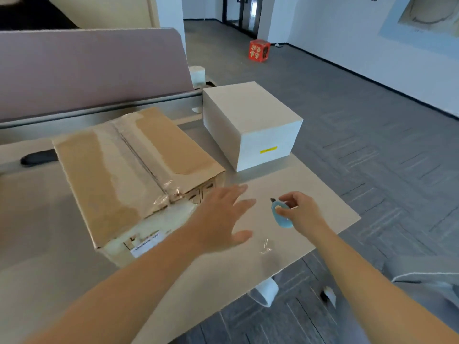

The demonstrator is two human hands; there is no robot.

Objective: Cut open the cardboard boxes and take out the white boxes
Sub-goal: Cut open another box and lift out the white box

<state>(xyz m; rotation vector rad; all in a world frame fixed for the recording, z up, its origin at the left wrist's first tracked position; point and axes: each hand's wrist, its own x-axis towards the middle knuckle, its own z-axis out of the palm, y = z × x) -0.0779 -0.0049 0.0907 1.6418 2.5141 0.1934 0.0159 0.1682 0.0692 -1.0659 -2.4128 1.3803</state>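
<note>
Forearms fill the near edge of my view. Left hand (221, 217): fingers spread flat, palm down, hovering beside the near right corner of the cardboard box (134, 170), not gripping anything. Right hand (301, 212): fingertips pinched around a small blue cutter (282, 214), short dark blade tip pointing toward the box. Box lies closed on the table (310, 194), flaps down, clear tape along the centre seam; whether the seam is slit I cannot tell, and its contents are hidden. One white box (250, 125) already stands closed at the table's far right, near the carton. My reading: one out, this carton left to open.
</note>
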